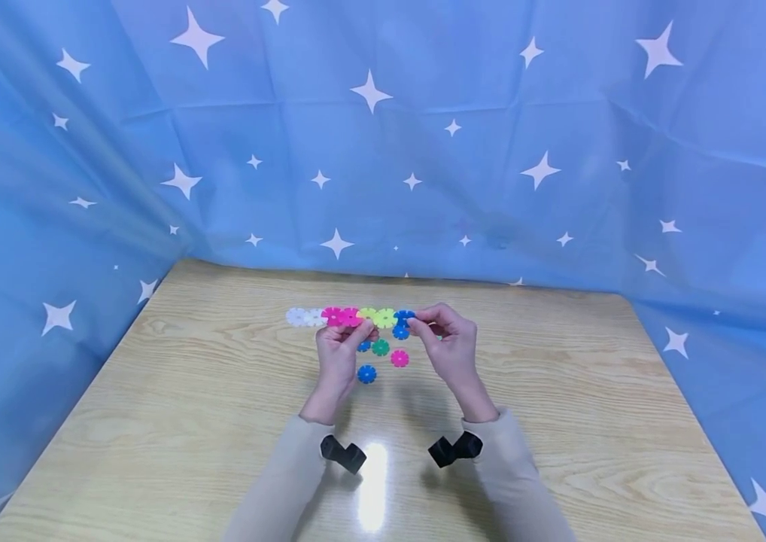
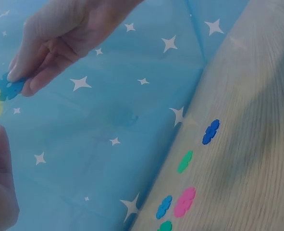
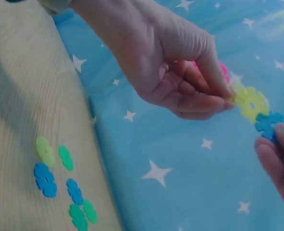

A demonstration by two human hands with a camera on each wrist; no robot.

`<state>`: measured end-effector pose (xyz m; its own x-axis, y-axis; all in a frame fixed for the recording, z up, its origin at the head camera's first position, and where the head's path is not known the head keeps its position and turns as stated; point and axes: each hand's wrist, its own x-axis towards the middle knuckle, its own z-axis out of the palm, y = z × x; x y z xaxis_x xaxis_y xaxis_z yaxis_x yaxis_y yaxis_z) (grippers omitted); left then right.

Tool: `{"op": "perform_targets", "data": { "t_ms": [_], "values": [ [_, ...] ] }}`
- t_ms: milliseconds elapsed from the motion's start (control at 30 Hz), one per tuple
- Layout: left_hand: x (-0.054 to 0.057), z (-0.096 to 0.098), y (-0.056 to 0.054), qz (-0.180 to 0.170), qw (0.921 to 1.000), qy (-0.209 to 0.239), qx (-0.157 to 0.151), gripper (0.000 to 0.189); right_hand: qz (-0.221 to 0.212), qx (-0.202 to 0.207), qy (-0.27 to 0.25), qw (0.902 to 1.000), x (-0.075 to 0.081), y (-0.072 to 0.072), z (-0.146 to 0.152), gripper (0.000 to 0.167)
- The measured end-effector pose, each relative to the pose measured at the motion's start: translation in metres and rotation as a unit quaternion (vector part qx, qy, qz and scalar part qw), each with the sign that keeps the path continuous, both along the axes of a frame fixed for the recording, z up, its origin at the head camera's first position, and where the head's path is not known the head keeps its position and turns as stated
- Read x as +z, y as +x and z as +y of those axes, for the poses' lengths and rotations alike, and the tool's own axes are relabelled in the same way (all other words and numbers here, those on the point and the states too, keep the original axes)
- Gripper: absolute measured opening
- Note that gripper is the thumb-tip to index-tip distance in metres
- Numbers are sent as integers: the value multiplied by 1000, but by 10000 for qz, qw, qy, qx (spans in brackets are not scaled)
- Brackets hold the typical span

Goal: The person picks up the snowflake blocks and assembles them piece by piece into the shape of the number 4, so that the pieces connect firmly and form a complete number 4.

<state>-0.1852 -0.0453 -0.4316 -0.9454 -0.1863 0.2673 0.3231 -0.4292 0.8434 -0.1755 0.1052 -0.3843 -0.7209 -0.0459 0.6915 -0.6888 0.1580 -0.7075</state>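
Observation:
A row of notched plastic snowflake discs is held up above the table: two white discs, two pink discs, two yellow discs and a blue disc at the right end. My left hand pinches the row where pink meets yellow. Between thumb and fingers, my right hand pinches the blue disc. In the right wrist view, the blue disc meets the edge of a yellow disc. Part of the pink section is hidden there behind the left hand.
Several loose discs lie on the wooden table below the hands, among them a blue one, a pink one and a green one. A blue star-patterned curtain hangs behind the table and at both sides.

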Motion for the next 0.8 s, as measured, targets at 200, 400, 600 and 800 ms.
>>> {"op": "perform_targets", "data": {
  "t_ms": [200, 400, 600, 800],
  "values": [
    [2, -1, -2, 233, 9996, -125, -12, 31, -142, 227, -260, 9993, -7, -1, -1, 10],
    [4, 1, -3, 211, 9997, -133, -31, 31, -238, 250, -481, 9982, -7, 1, -1, 9],
    [10, 1, -6, 37, 9996, 271, -42, 31, -424, -391, -100, 9983, 4, 0, -6, 6],
    [9, 5, -7, -107, 9968, 662, -434, 32, -846, -588, -375, 9940, 6, 0, -8, 9]
  ]
}}
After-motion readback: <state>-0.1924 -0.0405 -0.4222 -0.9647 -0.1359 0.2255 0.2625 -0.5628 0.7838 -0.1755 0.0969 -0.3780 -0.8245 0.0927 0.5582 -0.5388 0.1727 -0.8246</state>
